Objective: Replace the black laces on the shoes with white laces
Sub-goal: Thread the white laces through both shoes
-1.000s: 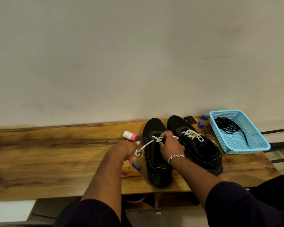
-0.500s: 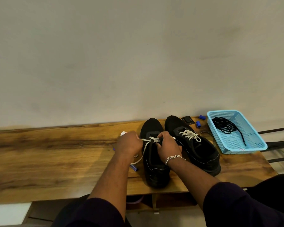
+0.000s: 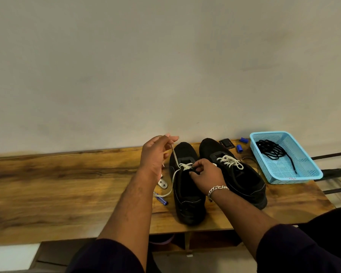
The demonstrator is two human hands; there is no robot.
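Left shoe, centre frame, partly laced. Left hand pinches the white lace, drawn taut upward. Right hand pinches the eyelet flap. Lace looks light, limp, slippery: best held near its tip. Black laces in blue basket, right.

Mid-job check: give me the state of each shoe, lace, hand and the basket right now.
Left shoe: partly laced in white.
White lace: end pulled up taut.
Right shoe: laced in white.
Black laces: piled in basket.
Basket: upright on table.
Left hand: pinching lace end.
Right hand: gripping left shoe's eyelet area.
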